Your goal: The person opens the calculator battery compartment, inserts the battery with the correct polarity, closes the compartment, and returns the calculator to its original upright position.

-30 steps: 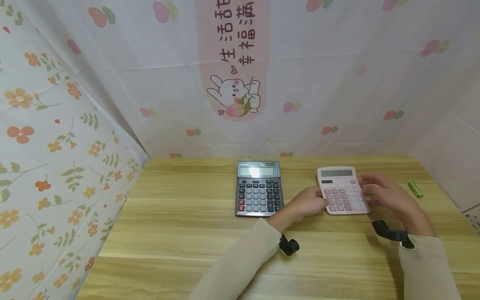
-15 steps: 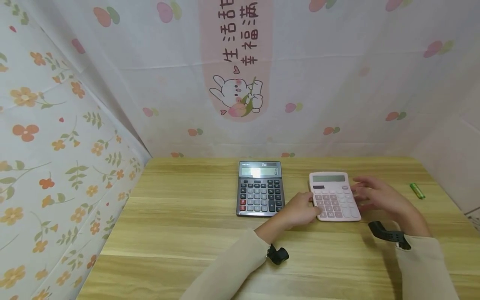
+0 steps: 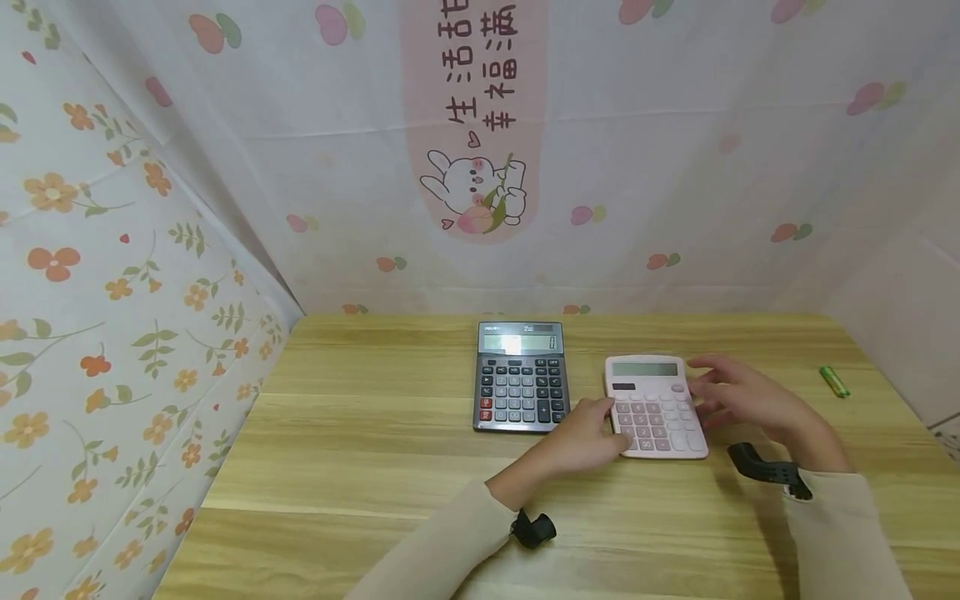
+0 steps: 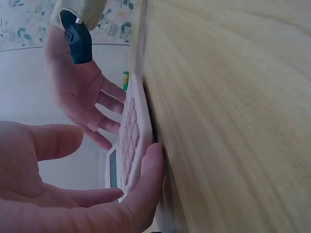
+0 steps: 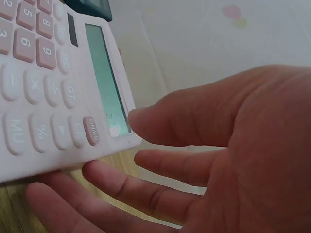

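A pink calculator (image 3: pixel 656 408), with rose number keys and a grey-green display, lies face up on the wooden table. At its left edge my left hand (image 3: pixel 588 437) touches the side low by the tabletop, and in the left wrist view the thumb (image 4: pixel 60 141) stands apart from it. My right hand (image 3: pixel 750 404) is at the opposite edge, fingers spread and loosely bent. In the right wrist view, its thumb (image 5: pixel 170 119) is by the display corner and other fingers are along the side. Neither palm closes round the calculator.
A dark grey calculator (image 3: pixel 519 379) showing 0 stands left of the pink one, close to my left hand. A green battery (image 3: pixel 834 381) lies towards the table's right edge. Patterned cloth (image 3: pixel 337 225) hangs behind and at the left of the table (image 3: pixel 360 467).
The pink calculator has slid left and towards me, closer to the dark one, with both hands moving along at its sides. The dark calculator and the battery stay put.
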Tool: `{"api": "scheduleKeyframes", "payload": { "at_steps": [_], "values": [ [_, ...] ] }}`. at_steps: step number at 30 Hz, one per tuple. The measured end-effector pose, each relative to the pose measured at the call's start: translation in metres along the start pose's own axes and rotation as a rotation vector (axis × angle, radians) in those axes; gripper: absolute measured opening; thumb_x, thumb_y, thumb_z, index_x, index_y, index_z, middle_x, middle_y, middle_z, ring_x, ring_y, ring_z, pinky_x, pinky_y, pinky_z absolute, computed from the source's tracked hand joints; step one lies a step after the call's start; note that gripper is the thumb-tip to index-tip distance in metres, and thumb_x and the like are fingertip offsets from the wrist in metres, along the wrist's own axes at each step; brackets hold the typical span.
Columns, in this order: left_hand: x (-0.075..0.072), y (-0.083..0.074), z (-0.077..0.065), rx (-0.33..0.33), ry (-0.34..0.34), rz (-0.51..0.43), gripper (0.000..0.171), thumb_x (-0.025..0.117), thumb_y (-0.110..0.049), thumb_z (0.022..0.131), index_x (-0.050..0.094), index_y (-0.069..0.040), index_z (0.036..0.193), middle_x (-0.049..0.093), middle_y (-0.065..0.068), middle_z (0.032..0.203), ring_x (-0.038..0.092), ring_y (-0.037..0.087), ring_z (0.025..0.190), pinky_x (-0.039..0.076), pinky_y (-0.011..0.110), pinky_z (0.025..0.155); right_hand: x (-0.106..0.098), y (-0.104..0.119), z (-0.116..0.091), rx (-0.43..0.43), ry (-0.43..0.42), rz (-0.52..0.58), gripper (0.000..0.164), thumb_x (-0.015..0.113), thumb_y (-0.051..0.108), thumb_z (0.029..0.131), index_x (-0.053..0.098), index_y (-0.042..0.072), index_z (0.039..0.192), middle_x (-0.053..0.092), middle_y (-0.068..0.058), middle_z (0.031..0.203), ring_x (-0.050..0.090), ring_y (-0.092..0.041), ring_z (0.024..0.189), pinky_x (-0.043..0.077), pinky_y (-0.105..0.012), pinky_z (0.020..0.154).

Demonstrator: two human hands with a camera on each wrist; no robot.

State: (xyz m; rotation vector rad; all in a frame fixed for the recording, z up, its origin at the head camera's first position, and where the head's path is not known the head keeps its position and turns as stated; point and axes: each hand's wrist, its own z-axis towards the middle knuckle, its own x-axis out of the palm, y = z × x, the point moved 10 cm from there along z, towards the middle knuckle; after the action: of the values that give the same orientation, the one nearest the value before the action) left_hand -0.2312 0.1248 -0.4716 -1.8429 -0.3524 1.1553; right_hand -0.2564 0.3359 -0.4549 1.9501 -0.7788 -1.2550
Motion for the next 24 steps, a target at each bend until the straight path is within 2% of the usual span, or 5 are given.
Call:
{"api": "scheduleKeyframes", "payload": {
  "at_steps": [3,5,11,13,24],
  "values": [
    [-0.001,0.004,-0.004,0.004,-0.004,0.008,0.068,0.069,-0.030,0.103,0.051,0.001,0.161,0.059,0.014,0.150,0.056,0.018,0.135,0.046,0.038,0.115,0.004,0.003,0.001,0.000,0.026,0.007,0.068,0.056,0.017,0.115,0.023,-0.018,0.162,0.057,-0.036,0.131,0.075,-0.035,0.099,0.066,-0.048,0.084],
    [-0.006,0.001,-0.011,0.005,-0.002,-0.002,0.068,0.070,-0.028,0.103,0.051,0.002,0.161,0.059,0.015,0.151,0.055,0.017,0.136,0.045,0.036,0.115,0.008,0.006,0.001,-0.005,0.042,0.009,0.067,0.056,0.016,0.115,0.023,-0.017,0.162,0.058,-0.035,0.128,0.075,-0.035,0.098,0.066,-0.048,0.083],
    [-0.010,-0.001,-0.026,0.023,0.006,-0.023,0.069,0.074,-0.026,0.101,0.052,0.000,0.161,0.060,0.013,0.141,0.054,0.010,0.111,0.048,0.027,0.099,0.015,0.012,0.001,-0.015,0.063,-0.014,0.064,0.056,0.014,0.114,0.024,-0.016,0.162,0.061,-0.030,0.123,0.075,-0.034,0.094,0.065,-0.052,0.085],
    [-0.011,0.002,-0.030,0.010,0.005,-0.039,0.070,0.075,-0.026,0.101,0.052,-0.001,0.162,0.059,0.011,0.139,0.053,0.009,0.107,0.047,0.026,0.095,0.017,0.015,0.001,-0.018,0.065,-0.022,0.063,0.055,0.013,0.115,0.024,-0.016,0.162,0.061,-0.030,0.122,0.075,-0.035,0.093,0.065,-0.053,0.085],
    [-0.010,0.008,-0.035,0.013,0.004,-0.099,0.069,0.075,-0.026,0.102,0.051,-0.002,0.162,0.060,0.009,0.138,0.055,0.006,0.101,0.048,0.025,0.092,0.024,0.020,-0.001,-0.015,0.056,-0.060,0.062,0.057,0.013,0.114,0.028,-0.011,0.163,0.067,-0.025,0.115,0.076,-0.034,0.091,0.065,-0.052,0.081]
  ]
}}
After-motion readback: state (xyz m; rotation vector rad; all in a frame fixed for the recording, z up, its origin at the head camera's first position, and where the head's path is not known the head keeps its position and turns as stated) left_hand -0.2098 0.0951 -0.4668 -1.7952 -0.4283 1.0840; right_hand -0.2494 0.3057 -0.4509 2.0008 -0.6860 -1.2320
